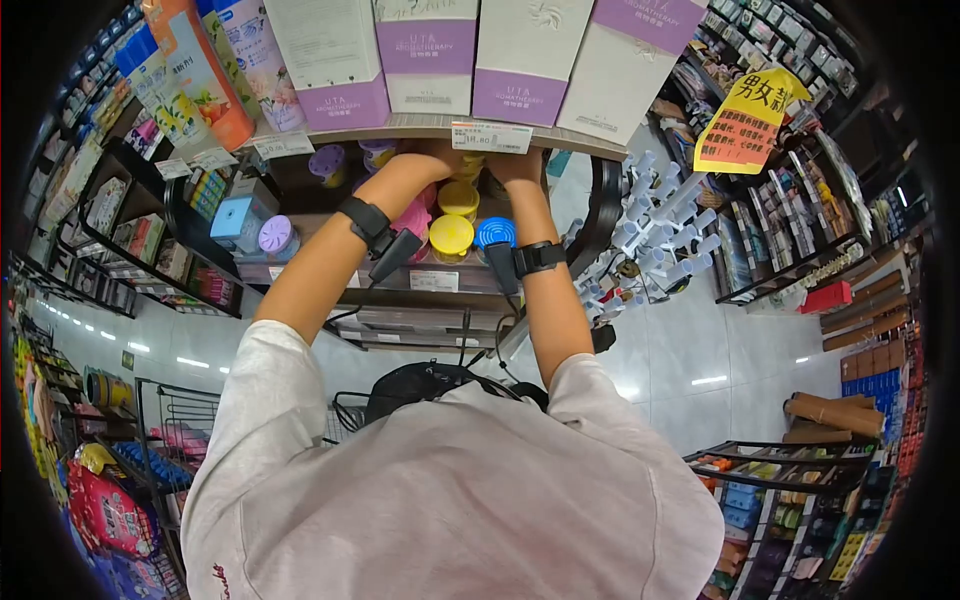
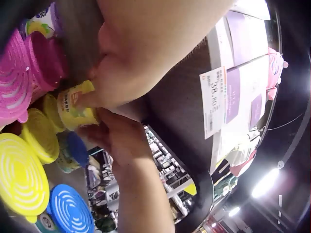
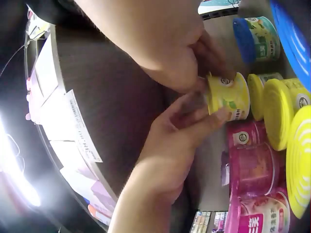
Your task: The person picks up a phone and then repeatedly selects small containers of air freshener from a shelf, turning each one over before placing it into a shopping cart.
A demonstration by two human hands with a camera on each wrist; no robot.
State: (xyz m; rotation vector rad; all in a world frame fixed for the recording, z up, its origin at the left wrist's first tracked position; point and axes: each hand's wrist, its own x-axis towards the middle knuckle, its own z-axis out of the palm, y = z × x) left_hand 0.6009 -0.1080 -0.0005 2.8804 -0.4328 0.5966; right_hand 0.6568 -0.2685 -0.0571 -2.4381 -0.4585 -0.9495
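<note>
Deep under the upper shelf, both hands are on a small yellow tub [image 3: 228, 97] with a printed label. My left hand [image 3: 177, 133] pinches it, thumb along its side. On the opposite side, my right hand [image 3: 180, 60] has its fingers curled against the tub's end; its fingertips are partly hidden. In the head view the left hand [image 1: 430, 165] and right hand [image 1: 515, 168] are partly covered by the shelf edge. Right beside the held tub stand yellow-lidded tubs [image 2: 40, 135], pink tubs [image 3: 252, 167] and a blue-lidded tub [image 3: 257, 40].
Tall white and purple boxes [image 1: 430, 60] stand on the upper shelf, above a price tag [image 1: 490, 138]. A light blue box [image 1: 237, 222] and a purple-lidded tub [image 1: 277, 235] sit left on the lower shelf. A rack of white tubes [image 1: 655, 235] stands to the right.
</note>
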